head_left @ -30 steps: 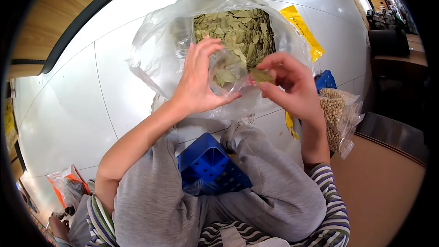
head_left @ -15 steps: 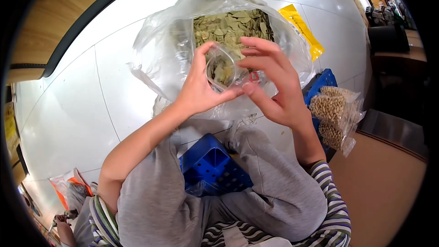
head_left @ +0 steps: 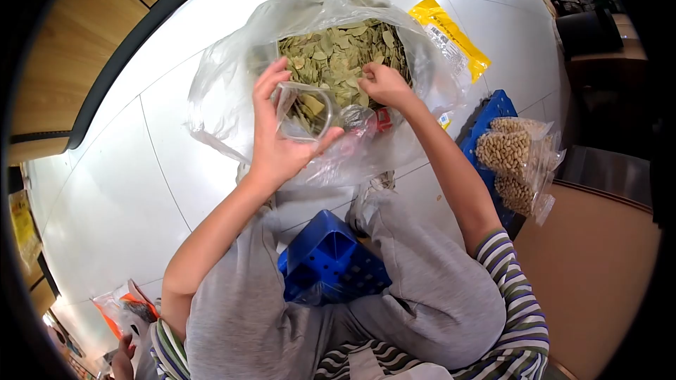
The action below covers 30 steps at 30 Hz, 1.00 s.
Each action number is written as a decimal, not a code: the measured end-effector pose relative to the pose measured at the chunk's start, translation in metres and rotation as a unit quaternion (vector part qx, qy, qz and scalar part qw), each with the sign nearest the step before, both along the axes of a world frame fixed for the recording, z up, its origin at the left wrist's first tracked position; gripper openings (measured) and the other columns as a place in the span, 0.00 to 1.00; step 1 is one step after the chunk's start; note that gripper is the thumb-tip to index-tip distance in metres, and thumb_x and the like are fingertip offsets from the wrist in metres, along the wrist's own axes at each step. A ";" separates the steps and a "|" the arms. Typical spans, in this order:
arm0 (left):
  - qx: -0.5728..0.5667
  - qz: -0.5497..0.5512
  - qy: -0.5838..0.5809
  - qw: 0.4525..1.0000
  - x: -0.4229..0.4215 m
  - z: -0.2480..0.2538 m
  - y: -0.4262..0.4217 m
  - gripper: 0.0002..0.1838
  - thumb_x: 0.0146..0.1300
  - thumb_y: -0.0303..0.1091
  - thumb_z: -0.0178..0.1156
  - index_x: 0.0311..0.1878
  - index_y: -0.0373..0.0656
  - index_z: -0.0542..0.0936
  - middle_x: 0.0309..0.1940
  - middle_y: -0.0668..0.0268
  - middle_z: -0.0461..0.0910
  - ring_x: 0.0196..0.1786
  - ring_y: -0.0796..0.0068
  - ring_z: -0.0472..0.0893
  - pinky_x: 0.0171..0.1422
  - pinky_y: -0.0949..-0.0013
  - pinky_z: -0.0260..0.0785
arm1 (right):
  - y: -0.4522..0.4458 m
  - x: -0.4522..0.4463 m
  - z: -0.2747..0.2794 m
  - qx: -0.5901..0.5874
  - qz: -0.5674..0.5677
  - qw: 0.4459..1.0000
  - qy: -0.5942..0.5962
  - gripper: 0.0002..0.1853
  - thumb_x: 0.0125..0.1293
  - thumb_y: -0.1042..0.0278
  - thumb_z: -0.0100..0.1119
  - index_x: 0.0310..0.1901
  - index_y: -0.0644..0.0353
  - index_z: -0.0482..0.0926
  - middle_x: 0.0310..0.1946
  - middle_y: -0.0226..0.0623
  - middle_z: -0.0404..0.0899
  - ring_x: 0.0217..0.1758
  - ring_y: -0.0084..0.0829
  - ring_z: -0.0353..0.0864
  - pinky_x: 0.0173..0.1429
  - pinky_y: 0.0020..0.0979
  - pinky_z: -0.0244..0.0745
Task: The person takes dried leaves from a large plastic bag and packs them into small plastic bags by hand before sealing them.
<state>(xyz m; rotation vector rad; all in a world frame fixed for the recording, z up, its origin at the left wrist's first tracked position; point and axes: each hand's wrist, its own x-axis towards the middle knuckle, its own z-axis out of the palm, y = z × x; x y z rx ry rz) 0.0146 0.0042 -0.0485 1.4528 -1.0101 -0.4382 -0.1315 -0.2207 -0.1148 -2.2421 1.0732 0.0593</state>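
Observation:
My left hand (head_left: 274, 130) is wrapped round a small clear plastic bag (head_left: 285, 109), holding its mouth wide with thumb and fingers. Some dried leaves show through the bag's round opening. My right hand (head_left: 387, 86) is curled closed just over the dried leaves (head_left: 324, 56), which look like bay leaves; whatever its fingers hold is hidden. These leaves fill a large clear plastic sack (head_left: 225, 77) standing open in front of me. Close below my right hand, a red-printed piece of clear wrapping (head_left: 382, 119) lies at the sack's near side.
A yellow packet (head_left: 451, 35) lies on the tiled floor (head_left: 105, 183) beyond the sack. At the right, clear bags of peanuts (head_left: 505, 151) rest on a blue crate (head_left: 493, 116). Another blue plastic crate (head_left: 327, 253) is between my legs. Another person's hand (head_left: 124, 352) shows at lower left.
My right hand has moved away from the small bag, down to the leaves, and its fingers have closed. My left hand has shifted slightly left, still holding the bag.

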 end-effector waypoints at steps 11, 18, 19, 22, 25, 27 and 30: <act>0.042 -0.016 -0.032 0.998 0.000 -0.016 0.003 0.58 0.43 0.42 0.82 0.71 0.39 0.53 0.72 0.49 0.57 0.74 0.54 0.61 0.78 0.55 0.57 | 0.011 0.020 -0.054 0.109 -0.180 0.968 -0.139 0.30 0.55 0.57 0.74 0.55 0.66 0.74 0.39 0.48 0.86 0.44 0.40 0.86 0.52 0.37 0.79; 0.039 -0.052 -0.038 0.997 -0.007 -0.013 0.003 0.57 0.44 0.37 0.81 0.72 0.43 0.51 0.74 0.50 0.54 0.77 0.55 0.58 0.81 0.53 0.52 | 0.025 0.023 -0.042 0.014 -0.110 0.985 -0.135 0.19 0.56 0.67 0.71 0.49 0.64 0.82 0.36 0.50 0.85 0.43 0.48 0.85 0.51 0.41 0.79; 0.040 -0.052 -0.038 0.997 -0.008 -0.013 0.003 0.57 0.44 0.36 0.81 0.72 0.43 0.52 0.74 0.50 0.55 0.77 0.55 0.58 0.81 0.53 0.51 | 0.024 0.021 -0.041 0.007 -0.113 0.983 -0.145 0.18 0.56 0.67 0.71 0.48 0.64 0.83 0.36 0.49 0.84 0.41 0.47 0.86 0.50 0.41 0.79; 0.051 -0.056 -0.033 0.997 -0.009 -0.015 0.005 0.56 0.44 0.36 0.81 0.72 0.43 0.52 0.73 0.50 0.55 0.77 0.55 0.58 0.80 0.53 0.51 | 0.011 0.014 -0.041 0.015 -0.105 0.975 -0.197 0.17 0.56 0.67 0.71 0.46 0.65 0.83 0.32 0.44 0.84 0.34 0.36 0.84 0.43 0.35 0.78; 0.060 -0.059 -0.054 0.995 -0.007 -0.016 0.005 0.57 0.44 0.37 0.81 0.72 0.42 0.52 0.73 0.51 0.56 0.76 0.55 0.59 0.80 0.54 0.52 | -0.001 0.010 -0.037 0.167 -0.145 0.944 -0.245 0.15 0.56 0.69 0.72 0.44 0.66 0.83 0.29 0.35 0.83 0.29 0.23 0.79 0.36 0.28 0.74; 0.070 -0.053 -0.054 0.995 -0.006 -0.016 0.006 0.57 0.45 0.38 0.81 0.72 0.40 0.52 0.72 0.51 0.57 0.75 0.56 0.60 0.79 0.55 0.54 | -0.003 0.010 -0.035 0.207 -0.167 0.923 -0.277 0.13 0.58 0.71 0.71 0.43 0.66 0.83 0.29 0.28 0.82 0.29 0.17 0.75 0.34 0.24 0.70; 0.077 -0.036 -0.031 0.996 -0.006 -0.017 0.007 0.56 0.45 0.39 0.81 0.71 0.38 0.53 0.71 0.51 0.58 0.74 0.56 0.62 0.77 0.55 0.57 | -0.009 0.003 -0.025 0.216 -0.175 0.918 -0.283 0.12 0.59 0.71 0.71 0.43 0.65 0.83 0.30 0.28 0.82 0.29 0.17 0.74 0.34 0.22 0.69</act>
